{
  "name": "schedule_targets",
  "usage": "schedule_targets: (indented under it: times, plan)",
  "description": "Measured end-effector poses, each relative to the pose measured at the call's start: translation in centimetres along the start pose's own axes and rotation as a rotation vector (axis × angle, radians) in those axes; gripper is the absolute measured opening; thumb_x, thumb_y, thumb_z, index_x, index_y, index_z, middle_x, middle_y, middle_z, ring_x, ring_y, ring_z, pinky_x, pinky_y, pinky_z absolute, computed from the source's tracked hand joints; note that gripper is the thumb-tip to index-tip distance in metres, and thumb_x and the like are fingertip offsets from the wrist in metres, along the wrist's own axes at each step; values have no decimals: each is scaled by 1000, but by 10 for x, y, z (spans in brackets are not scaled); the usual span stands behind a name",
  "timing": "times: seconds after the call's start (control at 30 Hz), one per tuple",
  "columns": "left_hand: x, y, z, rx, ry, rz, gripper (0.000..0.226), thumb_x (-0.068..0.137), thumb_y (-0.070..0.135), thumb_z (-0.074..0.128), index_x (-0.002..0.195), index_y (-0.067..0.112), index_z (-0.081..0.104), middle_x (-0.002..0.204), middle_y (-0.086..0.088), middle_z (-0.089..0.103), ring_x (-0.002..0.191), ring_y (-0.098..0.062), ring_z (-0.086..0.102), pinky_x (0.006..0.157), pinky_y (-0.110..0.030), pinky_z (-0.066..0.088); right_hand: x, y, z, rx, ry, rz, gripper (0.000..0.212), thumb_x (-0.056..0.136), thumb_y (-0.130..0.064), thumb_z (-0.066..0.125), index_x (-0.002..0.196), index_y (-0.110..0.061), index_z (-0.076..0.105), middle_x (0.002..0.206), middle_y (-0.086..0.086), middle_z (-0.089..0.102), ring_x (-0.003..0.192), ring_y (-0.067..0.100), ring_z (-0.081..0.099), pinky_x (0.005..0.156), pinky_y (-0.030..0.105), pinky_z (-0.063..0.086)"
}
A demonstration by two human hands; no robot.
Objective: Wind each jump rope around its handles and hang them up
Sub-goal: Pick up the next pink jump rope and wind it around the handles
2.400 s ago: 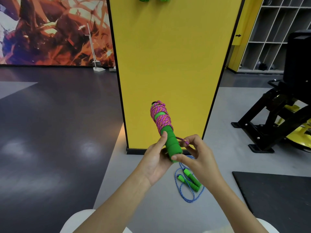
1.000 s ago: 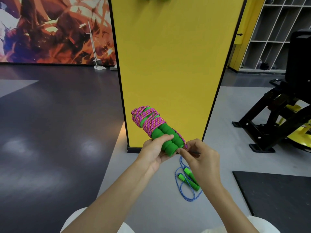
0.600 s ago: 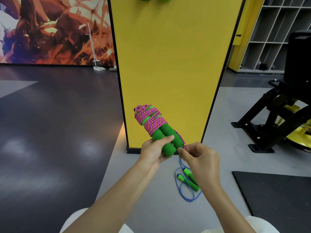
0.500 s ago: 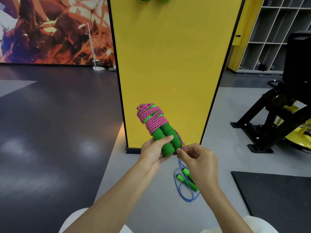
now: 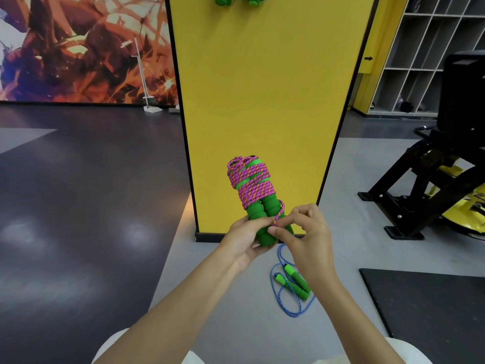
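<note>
A pink jump rope (image 5: 250, 183), coiled in tight turns round the upper half of its pair of green foam handles (image 5: 258, 214), is held upright at the centre of the scene, in front of the base of a yellow pillar (image 5: 262, 88). The left hand (image 5: 244, 240) grips the bare lower ends of the handles, its fingers wrapped round them from the left and the thumb laid across the near side. The right hand (image 5: 307, 232) meets it from the right, thumb and forefinger pinching a loose strand (image 5: 280, 212) of the pink cord that runs down from the coil along the right-hand handle; the other fingers of that hand are curled above the pinch.

On the grey floor (image 5: 236, 311) below the hands, near the foot of the pillar, a blue jump rope (image 5: 282, 306) lies unwound in a loose loop, its two green handles (image 5: 296, 281) side by side within it.

At the top edge of the pillar, two more green handle ends (image 5: 223, 0) hang against the yellow face, cut off by the frame. A black mat (image 5: 433, 306) covers the floor at near right, and beyond it stands a black and yellow exercise machine (image 5: 425, 179). Grey cubby shelving (image 5: 420, 61) fills the far right. At far left, an orange and purple mural (image 5: 78, 48) runs along the wall above a dark, glossy floor, with a thin white stand (image 5: 143, 80) before it.
</note>
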State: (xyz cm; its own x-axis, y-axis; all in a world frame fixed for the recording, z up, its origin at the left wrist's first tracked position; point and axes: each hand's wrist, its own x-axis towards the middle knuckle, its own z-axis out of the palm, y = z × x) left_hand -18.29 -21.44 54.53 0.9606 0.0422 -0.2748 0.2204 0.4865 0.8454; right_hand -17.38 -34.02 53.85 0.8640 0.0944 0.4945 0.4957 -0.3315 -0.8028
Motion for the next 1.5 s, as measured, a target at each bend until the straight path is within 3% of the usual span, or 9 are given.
schedule_targets:
  times: [0.1,0.27,0.43,0.6,0.73,0.87,1.07,1.3,1.5]
  plan:
    - [-1,2,-2,7,-77,-49,28,89,14,62,117,9,64,115,-15,69,100,-24,66,77,-32,57,4,2,-2,86,-19,62,20,69,-19,81,73,-29,65,92,-5,51,95,12,55,76,31,51]
    - [-5,1,-6,7,-156,-71,26,92,14,58,118,12,63,108,-11,71,92,-18,69,74,-31,57,8,5,-7,194,-118,237,43,63,-21,85,90,-18,53,91,-6,58,87,11,63,67,34,56]
    - [-8,2,-12,70,-184,-33,26,90,10,59,116,13,63,110,-12,70,96,-21,66,74,-30,55,8,7,-14,245,-331,308,44,70,-21,80,108,-13,60,88,7,69,83,27,69,70,35,60]
    - [-10,2,-14,131,-206,-5,30,89,9,60,119,11,62,112,-12,68,98,-21,66,77,-32,54,5,10,-15,219,-362,263,38,71,-25,81,102,-22,61,85,12,69,83,33,66,76,48,55]
    - [-10,-1,-15,199,-215,43,32,87,11,63,120,12,62,117,-15,67,103,-24,65,85,-36,54,3,12,-16,234,-367,228,38,73,-22,79,105,-23,58,87,12,68,84,28,65,76,47,56]
    - [-11,-2,-17,269,-205,98,35,83,16,70,118,13,65,121,-18,64,115,-31,61,93,-41,53,0,16,-16,228,-373,190,44,69,-35,80,105,-28,56,90,6,68,89,26,63,82,48,54]
    - [-13,-3,-16,331,-181,126,30,87,15,65,117,15,64,113,-9,70,109,-25,65,93,-40,53,-4,21,-10,225,-337,160,47,60,-50,77,99,-34,57,91,0,69,90,23,65,80,51,54]
    - [-15,-5,-18,399,-193,108,29,88,20,63,117,16,64,112,-8,71,107,-21,66,94,-39,52,-5,17,-10,163,-269,136,43,66,-19,84,98,-23,55,93,-9,66,80,1,64,65,18,53]
    - [-15,-6,-20,390,-213,91,34,86,29,62,119,17,63,112,-5,71,108,-22,65,92,-39,53,-7,14,-11,116,-174,72,66,62,-21,87,111,-33,45,103,-17,58,82,2,63,64,18,53]
